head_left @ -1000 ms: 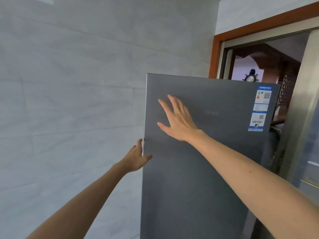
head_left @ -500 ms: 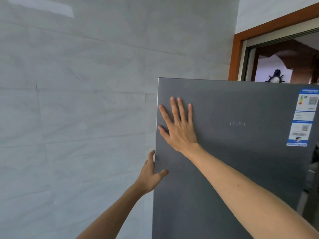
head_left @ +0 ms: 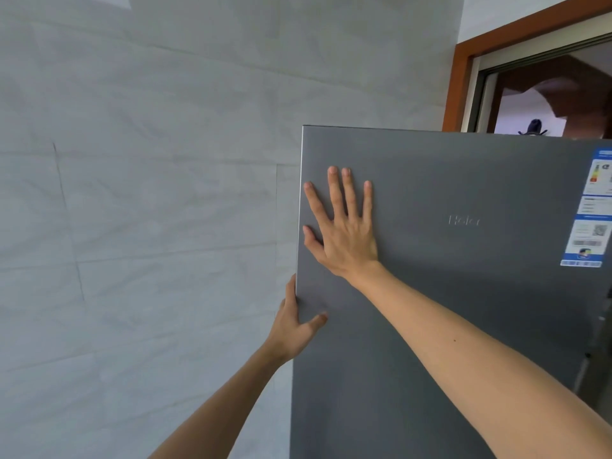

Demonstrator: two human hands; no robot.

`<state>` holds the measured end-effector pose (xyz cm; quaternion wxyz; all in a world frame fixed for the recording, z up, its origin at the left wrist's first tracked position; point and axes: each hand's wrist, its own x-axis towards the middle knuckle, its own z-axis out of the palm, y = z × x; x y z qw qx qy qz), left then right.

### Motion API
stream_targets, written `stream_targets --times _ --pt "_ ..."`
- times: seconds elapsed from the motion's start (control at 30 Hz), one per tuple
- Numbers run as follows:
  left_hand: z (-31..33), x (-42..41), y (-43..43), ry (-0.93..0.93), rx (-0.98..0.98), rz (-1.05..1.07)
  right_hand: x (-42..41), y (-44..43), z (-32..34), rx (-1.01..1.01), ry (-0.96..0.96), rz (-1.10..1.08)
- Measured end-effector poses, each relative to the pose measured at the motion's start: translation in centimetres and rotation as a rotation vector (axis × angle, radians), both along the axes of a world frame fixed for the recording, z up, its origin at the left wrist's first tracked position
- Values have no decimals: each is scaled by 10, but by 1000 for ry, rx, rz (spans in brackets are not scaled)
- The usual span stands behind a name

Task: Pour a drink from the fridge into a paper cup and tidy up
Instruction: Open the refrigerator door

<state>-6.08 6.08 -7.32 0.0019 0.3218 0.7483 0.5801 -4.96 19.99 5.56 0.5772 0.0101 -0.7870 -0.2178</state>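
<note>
A tall grey fridge door (head_left: 463, 309) fills the right half of the head view. My right hand (head_left: 342, 226) lies flat on its upper left part with the fingers spread. My left hand (head_left: 294, 323) grips the door's left edge lower down, thumb on the front face and fingers wrapped behind the edge. The inside of the fridge, any drink and any paper cup are out of sight.
A pale tiled wall (head_left: 149, 193) runs along the left, close to the door's edge. Energy and QR labels (head_left: 592, 213) sit at the door's upper right. Behind the fridge stands a brown wooden doorframe (head_left: 455, 87) leading to a dim room.
The door's face has turned more squarely toward me and sits further right in the frame. My right hand went from hovering to flat on the door, and my left hand closed on the edge.
</note>
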Motion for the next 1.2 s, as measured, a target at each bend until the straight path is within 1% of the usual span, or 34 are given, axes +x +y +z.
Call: stream_targets --times 0.43,0.63,0.83,0.9,1.03,1.2 --pt "3 6 -6 -42 -36 -48 6 -1 1 -5 -41 -16" --pt "3 12 -14 -24 -49 -63 15 -5 1 -4 -35 -10" --pt "-1 30 -29 -56 -105 -5 39 -14 1 -6 -32 25" --pt "-1 36 -35 -82 -117 10 49 -21 2 -27 -40 33" --pt "3 52 -47 -103 -129 -33 71 -37 1 -99 -76 20" --pt "4 72 -54 -86 -121 -74 99 -61 2 -208 -148 -30"
